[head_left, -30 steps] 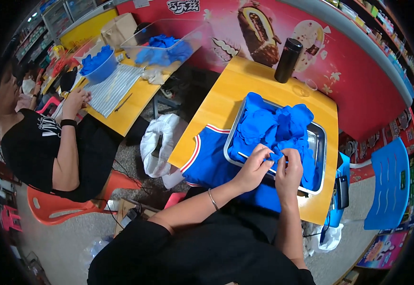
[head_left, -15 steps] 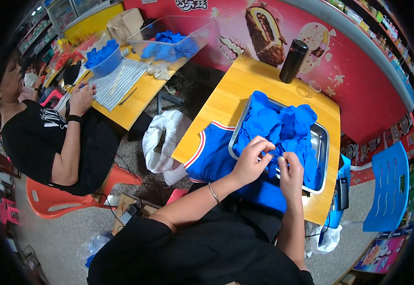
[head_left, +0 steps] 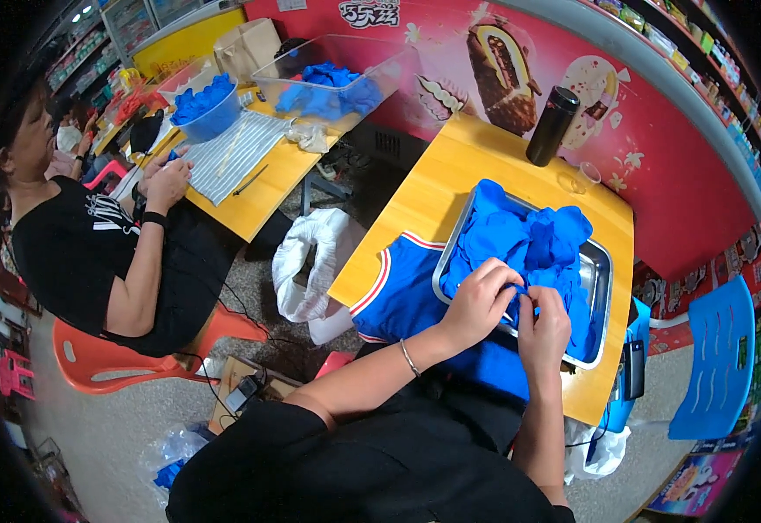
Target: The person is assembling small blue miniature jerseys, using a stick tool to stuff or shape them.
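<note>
My left hand (head_left: 478, 305) and my right hand (head_left: 544, 329) meet over the near edge of a metal tray (head_left: 605, 307). Both are closed in a pinch on a small blue cloth piece (head_left: 521, 293), mostly hidden by my fingers. A loose heap of thin, rounded blue cloth pieces (head_left: 520, 231) fills much of the tray. Beneath my left wrist lies a blue garment (head_left: 406, 283) with red and white striped trim, partly under the tray and reaching over the table's near edge.
A black bottle (head_left: 553, 126) and a clear cup (head_left: 586, 177) stand at the far side of the yellow table (head_left: 380, 253). On the left, a co-worker (head_left: 92, 244) sits at another table with a blue basin (head_left: 208, 120) and clear bin (head_left: 389, 65). A white sack (head_left: 297, 292) stands between the tables.
The whole view has shifted slightly. My fingertips have drawn closer together around the blue cloth piece, the right hand turning inward. The co-worker's hands have moved slightly.
</note>
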`<state>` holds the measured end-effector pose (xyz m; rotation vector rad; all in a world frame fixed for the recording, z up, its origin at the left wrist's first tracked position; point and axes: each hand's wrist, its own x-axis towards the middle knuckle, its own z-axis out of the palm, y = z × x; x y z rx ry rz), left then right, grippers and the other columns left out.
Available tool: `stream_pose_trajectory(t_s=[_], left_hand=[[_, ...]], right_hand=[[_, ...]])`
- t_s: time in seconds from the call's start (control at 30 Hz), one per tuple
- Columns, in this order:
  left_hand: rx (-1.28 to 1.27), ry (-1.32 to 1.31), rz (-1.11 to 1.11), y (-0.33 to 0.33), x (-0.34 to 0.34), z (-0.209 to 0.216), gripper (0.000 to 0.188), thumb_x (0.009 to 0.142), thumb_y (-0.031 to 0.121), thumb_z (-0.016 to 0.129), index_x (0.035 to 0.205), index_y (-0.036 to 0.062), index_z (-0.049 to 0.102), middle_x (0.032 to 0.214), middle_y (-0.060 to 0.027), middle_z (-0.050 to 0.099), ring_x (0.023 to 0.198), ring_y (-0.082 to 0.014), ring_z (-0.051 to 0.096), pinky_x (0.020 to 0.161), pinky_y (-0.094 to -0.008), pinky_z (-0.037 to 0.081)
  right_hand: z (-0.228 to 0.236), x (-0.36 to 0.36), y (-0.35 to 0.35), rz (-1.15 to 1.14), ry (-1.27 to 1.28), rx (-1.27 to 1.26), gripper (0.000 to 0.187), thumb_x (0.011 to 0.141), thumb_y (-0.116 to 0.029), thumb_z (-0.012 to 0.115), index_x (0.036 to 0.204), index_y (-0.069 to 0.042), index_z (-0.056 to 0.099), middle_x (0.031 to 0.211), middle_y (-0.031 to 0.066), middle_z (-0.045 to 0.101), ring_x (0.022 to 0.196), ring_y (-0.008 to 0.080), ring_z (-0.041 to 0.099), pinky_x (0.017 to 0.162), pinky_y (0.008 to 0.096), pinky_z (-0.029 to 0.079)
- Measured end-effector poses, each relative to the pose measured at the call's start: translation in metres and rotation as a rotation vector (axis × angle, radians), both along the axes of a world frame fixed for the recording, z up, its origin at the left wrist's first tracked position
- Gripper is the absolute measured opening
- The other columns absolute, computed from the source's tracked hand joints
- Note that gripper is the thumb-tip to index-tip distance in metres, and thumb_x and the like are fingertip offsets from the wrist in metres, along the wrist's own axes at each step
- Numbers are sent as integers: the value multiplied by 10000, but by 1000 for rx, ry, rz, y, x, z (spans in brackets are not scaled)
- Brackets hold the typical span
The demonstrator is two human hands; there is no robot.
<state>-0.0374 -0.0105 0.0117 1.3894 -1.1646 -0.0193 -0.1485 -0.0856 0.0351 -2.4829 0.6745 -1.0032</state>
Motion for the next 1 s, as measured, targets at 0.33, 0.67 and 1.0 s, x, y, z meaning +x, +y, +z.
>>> stream_pose_trajectory(t_s=[0.33, 0.67, 1.0], left_hand=[[91, 285, -168, -9, 5, 1, 131, 803, -21, 587, 910, 32, 532, 768, -34, 525, 687, -93, 480, 587, -229, 384], [14, 1160, -662, -9, 7, -7, 349, 819, -41, 534, 1128, 87, 435, 889, 6, 476, 776, -56, 460, 664, -189, 401], [7, 641, -340, -15, -2, -23, 218, 849, -64, 488, 1063, -22, 479, 1011, -61, 480, 865, -106, 534, 716, -262, 543]], right_hand=[[7, 13, -8, -176, -72, -199, 50, 753, -57, 603, 793, -84, 588, 729, 76, 586, 676, 248, 595, 574, 356, 465], [4, 4, -20, -29, -46, 39, 45, 789, -92, 597, 817, -67, 573, 717, 82, 582, 670, 263, 590, 573, 362, 467], [8, -10, -28, 199, 124, 529, 100, 859, -87, 558, 858, 11, 539, 787, 82, 551, 744, 132, 567, 635, 269, 454]])
